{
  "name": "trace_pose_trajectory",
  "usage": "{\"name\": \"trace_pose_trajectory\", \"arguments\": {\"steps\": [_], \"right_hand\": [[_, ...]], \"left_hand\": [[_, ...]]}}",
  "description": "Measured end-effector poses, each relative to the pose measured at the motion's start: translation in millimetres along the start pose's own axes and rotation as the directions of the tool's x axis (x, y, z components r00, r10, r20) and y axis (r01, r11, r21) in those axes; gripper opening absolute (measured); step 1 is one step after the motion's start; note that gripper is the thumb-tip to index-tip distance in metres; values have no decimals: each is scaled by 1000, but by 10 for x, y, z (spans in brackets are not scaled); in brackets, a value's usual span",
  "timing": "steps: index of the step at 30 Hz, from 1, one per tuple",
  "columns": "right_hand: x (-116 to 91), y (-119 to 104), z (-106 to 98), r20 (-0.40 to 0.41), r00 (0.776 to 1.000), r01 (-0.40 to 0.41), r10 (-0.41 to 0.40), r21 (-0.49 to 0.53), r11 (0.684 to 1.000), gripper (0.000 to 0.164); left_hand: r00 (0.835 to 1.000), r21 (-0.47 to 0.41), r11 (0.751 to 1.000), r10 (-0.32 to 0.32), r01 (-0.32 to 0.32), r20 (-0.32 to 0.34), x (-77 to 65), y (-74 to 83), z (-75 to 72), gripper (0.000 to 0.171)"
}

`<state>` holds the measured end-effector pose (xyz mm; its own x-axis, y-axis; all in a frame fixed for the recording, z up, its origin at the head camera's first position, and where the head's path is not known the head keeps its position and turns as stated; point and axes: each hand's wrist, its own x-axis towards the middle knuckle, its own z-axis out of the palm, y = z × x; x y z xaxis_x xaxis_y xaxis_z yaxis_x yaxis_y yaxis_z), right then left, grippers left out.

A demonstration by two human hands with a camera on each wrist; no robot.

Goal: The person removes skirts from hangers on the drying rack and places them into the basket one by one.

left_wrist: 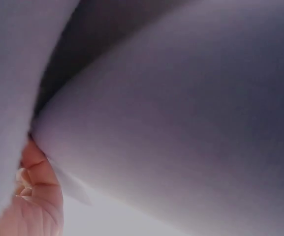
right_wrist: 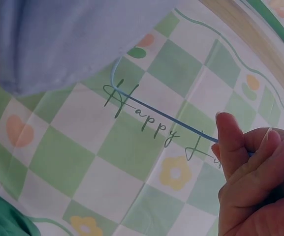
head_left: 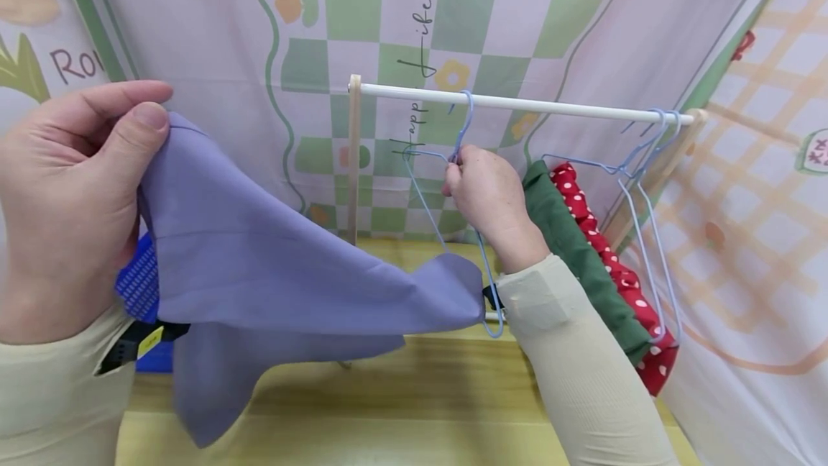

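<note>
My left hand (head_left: 80,200) pinches a top corner of a lavender garment (head_left: 272,265) between thumb and fingers. The cloth stretches to the right, and another part of it droops below; its exact kind is unclear. With my right hand (head_left: 488,193) I grip a blue wire hanger (head_left: 423,193) just below its hook, which is at the white rail (head_left: 556,108). The garment's far end overlaps the hanger's lower part in the head view. In the left wrist view, cloth (left_wrist: 181,108) covers most of the picture. Right fingers (right_wrist: 260,167) curl round the hanger wire in the right wrist view.
On the rail's right side hang blue hangers (head_left: 647,236), beside a green garment (head_left: 576,257) and a red polka-dot one (head_left: 598,243). A wooden post (head_left: 353,164) holds the rail's left end. Behind my left hand is a blue basket (head_left: 139,282) on the wooden table (head_left: 362,408).
</note>
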<state>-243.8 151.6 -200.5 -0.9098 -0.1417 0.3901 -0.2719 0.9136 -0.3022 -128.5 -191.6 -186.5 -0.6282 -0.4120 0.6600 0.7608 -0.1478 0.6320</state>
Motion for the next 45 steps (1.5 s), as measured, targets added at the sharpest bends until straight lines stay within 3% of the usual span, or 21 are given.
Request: {"name": "trace_pose_trajectory", "arguments": {"steps": [5,10,15,21,24,28,29,34,38,41,45], "right_hand": [[2,-16,4,2,1000,1,-1,1,1000,25],[8,-27,3,4,1000,5,-5,0,1000,26],[18,-34,2,15,1000,7,-7,8,1000,26],[15,-27,-7,18,1000,0,0,7,1000,26],[10,-18,-11,16,1000,-4,4,4,1000,26],[1,-12,-12,20,1000,-13,13,1,1000,26],[-1,-12,-12,21,1000,-15,15,2,1000,26],[-4,-16,-9,20,1000,-12,12,-3,1000,26],[-6,-18,-1,18,1000,-7,7,-1,1000,27],[-8,-17,6,18,1000,-7,7,3,1000,27],[-9,-18,12,16,1000,-5,5,5,1000,27]], "left_hand": [[1000,-42,999,-10,10,3,71,-9,-71,37],[999,-13,999,-37,37,-8,101,-9,-139,38],[993,153,982,-115,110,21,34,61,-134,39],[985,276,959,-107,66,137,56,49,-74,36],[966,439,897,-162,59,202,70,79,-44,39],[927,647,762,-267,36,263,87,123,-10,49],[915,681,731,-298,35,273,90,130,-5,51],[870,778,627,-366,-33,332,96,142,15,54],[827,824,530,-359,-201,433,132,127,53,51],[774,818,458,-352,-348,527,167,120,100,50],[719,774,400,-317,-490,619,178,111,155,45]]}}
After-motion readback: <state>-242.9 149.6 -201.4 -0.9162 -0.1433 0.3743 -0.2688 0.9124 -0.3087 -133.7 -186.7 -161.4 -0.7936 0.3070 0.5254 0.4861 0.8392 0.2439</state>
